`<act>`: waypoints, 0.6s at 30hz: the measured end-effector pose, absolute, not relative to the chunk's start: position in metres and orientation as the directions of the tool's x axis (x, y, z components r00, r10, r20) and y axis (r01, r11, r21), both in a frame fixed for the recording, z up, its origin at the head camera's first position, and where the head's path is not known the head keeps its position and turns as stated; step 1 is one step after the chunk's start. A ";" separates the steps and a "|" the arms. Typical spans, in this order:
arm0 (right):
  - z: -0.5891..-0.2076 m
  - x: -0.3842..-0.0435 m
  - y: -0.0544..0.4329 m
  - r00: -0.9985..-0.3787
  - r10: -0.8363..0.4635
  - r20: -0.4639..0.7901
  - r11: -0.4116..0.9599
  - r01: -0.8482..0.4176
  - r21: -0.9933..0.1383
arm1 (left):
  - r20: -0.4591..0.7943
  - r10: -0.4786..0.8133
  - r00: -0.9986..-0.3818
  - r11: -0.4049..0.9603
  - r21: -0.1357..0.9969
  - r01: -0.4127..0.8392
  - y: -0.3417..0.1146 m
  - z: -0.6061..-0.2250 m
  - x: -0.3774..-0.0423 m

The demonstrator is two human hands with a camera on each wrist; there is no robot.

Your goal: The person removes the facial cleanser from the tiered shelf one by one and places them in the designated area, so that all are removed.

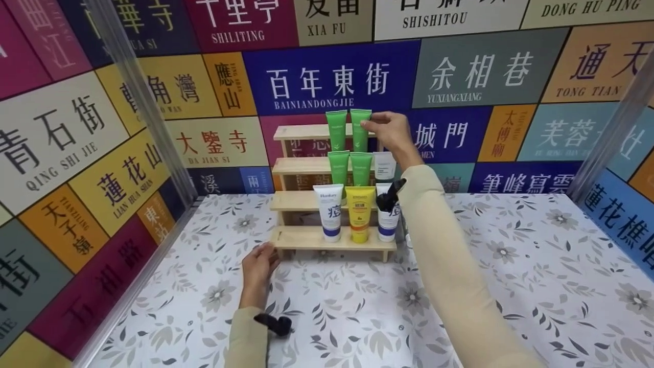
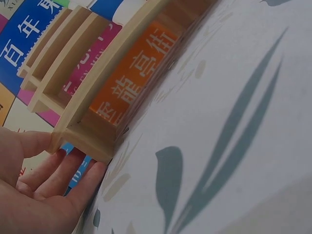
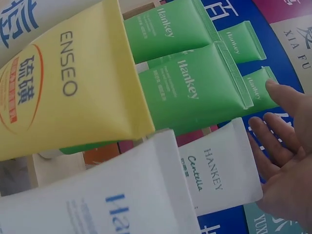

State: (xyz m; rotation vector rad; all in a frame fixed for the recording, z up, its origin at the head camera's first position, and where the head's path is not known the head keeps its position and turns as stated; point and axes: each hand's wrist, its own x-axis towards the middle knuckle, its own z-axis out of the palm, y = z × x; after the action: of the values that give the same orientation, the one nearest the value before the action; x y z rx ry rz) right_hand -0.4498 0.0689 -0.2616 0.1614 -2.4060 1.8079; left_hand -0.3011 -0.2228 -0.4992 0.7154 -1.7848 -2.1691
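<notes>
My right hand (image 1: 391, 134) pinches the upper edge of the right-hand green tube (image 1: 360, 128) in the back row, the thumb on its front. Another green tube (image 1: 336, 130) stands to its left. At the lower left, my left hand (image 1: 258, 268) grips the end of the tiered wooden shelf (image 1: 301, 237); in the left wrist view its thumb lies on the bottom tier's end and the fingers curl beneath. The front row holds a yellow tube (image 1: 359, 214) between two white-and-blue tubes, the left one (image 1: 329, 212) fully seen, the right one partly behind a black wrist strap.
Two more green tubes and a pale Hankey Centella tube (image 3: 224, 168) form the middle row. The shelf stands on a floral-patterned tabletop (image 1: 327, 317) before a wall of coloured sign panels (image 1: 332, 76). Clear upright edges (image 1: 148, 97) flank the space.
</notes>
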 end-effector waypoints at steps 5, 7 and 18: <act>-0.258 -0.450 0.065 -0.984 0.022 0.178 0.316 -0.162 -0.935 | -0.210 -0.483 -0.850 -0.219 0.969 -0.115 -0.223 -0.498 -0.301; -0.257 -0.450 0.065 -0.981 0.024 0.192 0.328 -0.173 -0.929 | -0.207 -0.487 -0.849 -0.224 0.969 -0.108 -0.222 -0.498 -0.301; -0.256 -0.453 0.060 -0.972 0.055 0.227 0.383 -0.190 -0.904 | -0.209 -0.482 -0.851 -0.233 0.967 -0.105 -0.223 -0.498 -0.300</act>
State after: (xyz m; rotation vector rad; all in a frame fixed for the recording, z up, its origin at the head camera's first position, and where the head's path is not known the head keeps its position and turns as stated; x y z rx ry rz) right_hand -0.4530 0.0597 -0.2560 0.1197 -2.4216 1.6277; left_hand -0.3002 -0.2225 -0.4979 0.7055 -1.7660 -2.1742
